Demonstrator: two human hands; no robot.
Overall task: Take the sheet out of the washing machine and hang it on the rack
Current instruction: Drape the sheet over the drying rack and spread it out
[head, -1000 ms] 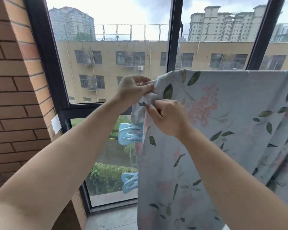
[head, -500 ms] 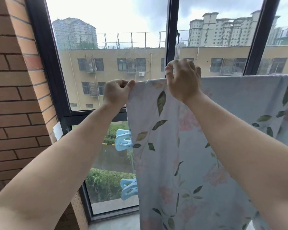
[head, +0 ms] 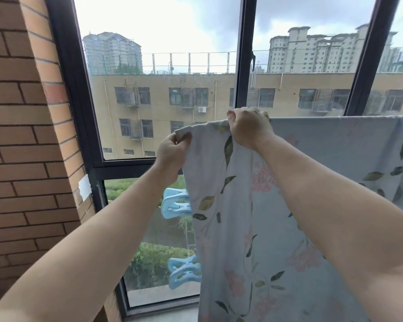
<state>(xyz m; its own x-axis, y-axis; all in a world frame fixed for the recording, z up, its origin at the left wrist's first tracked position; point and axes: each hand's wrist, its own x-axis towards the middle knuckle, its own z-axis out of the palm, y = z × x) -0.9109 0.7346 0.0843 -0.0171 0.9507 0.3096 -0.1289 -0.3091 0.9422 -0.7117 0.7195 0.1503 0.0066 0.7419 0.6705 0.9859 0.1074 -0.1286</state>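
Gripping top edge of sheet (head: 242,228) with right hand (head: 249,129); pinching corner with left hand (head: 172,149). Draped high before window (head: 242,66), hanging down. Blue clips (head: 176,203) just beyond left edge.

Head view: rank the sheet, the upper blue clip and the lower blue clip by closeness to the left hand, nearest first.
1. Sheet: its top corner is pinched in the left hand.
2. Upper blue clip: just below that hand, at the sheet's left edge.
3. Lower blue clip: farther down the same edge.
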